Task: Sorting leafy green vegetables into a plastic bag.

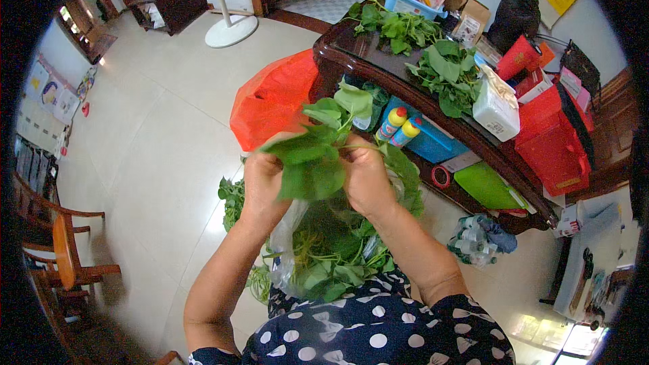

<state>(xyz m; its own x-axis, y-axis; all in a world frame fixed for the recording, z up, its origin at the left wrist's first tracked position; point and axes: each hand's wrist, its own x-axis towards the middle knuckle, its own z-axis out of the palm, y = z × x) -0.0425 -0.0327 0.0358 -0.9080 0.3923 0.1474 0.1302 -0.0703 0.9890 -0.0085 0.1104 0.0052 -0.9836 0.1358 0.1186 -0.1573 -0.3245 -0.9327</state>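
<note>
Both hands hold a small bunch of leafy green stems (pixel 314 172) in front of my chest. My left hand (pixel 263 177) grips the bunch from the left, its fingers partly hidden behind the broad leaves. Opposite it, my right hand (pixel 366 175) pinches the stems between thumb and fingers. Below the hands, a clear plastic bag (pixel 284 248) filled with more leafy greens (pixel 334 274) rests on my lap. Some leaves in the bunch are blurred.
A dark wooden cabinet (pixel 365 68) at the right bears two piles of greens (pixel 448 73), a tissue pack (pixel 497 106) and a blue basket (pixel 413 0). A red bag (pixel 274 96) stands beside it. More greens (pixel 231 203) lie on the floor; plastic bottles (pixel 474 241) stand at the right.
</note>
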